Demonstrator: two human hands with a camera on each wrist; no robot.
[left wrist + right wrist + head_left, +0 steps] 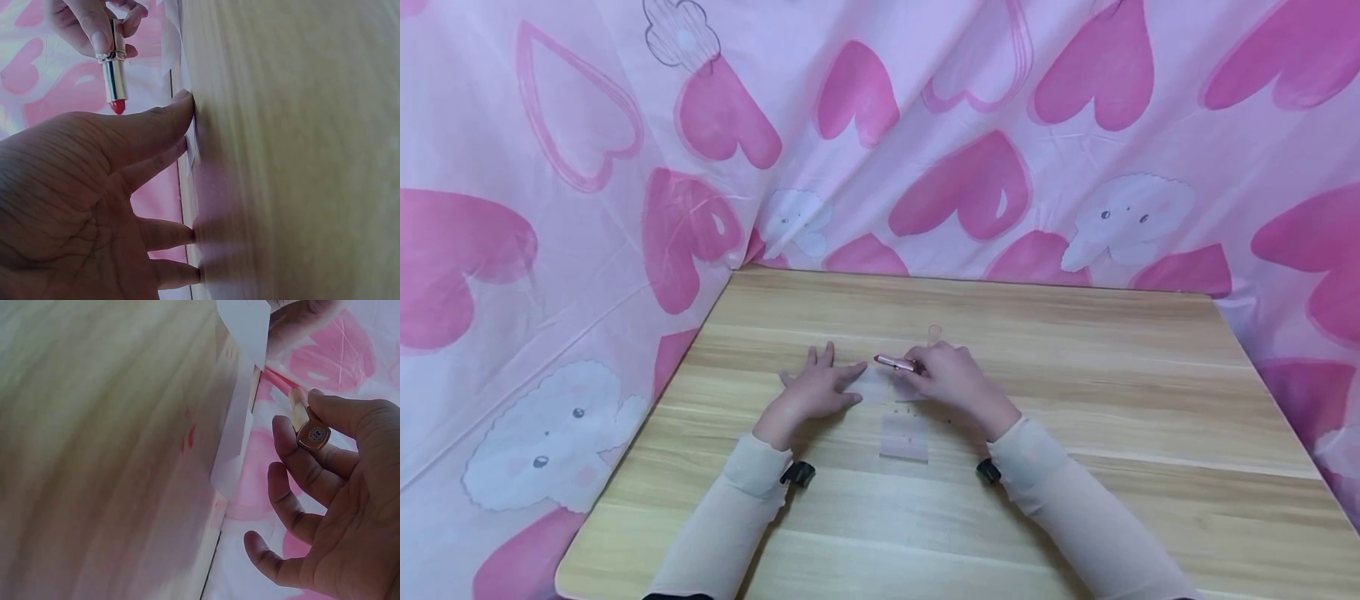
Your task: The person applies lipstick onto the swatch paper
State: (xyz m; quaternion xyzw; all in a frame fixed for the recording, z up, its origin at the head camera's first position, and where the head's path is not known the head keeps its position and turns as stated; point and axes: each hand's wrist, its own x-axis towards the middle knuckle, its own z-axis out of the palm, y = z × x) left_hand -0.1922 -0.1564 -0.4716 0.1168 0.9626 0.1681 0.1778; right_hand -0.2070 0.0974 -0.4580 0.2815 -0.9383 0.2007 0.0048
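My right hand pinches a gold-cased lipstick with its red tip pointing left, just above the table. My left hand lies flat beside it, fingers spread, its fingertips pressing the edge of a thin translucent sheet onto the wood. The left wrist view shows the lipstick hanging close to the left thumb. In the right wrist view the right hand holds the lipstick by its base, near the sheet, which bears small red marks.
A second translucent sheet lies on the wooden table between my wrists. A small clear cap-like piece stands just beyond the right hand. Pink heart-print cloth hangs behind and to the left of the table.
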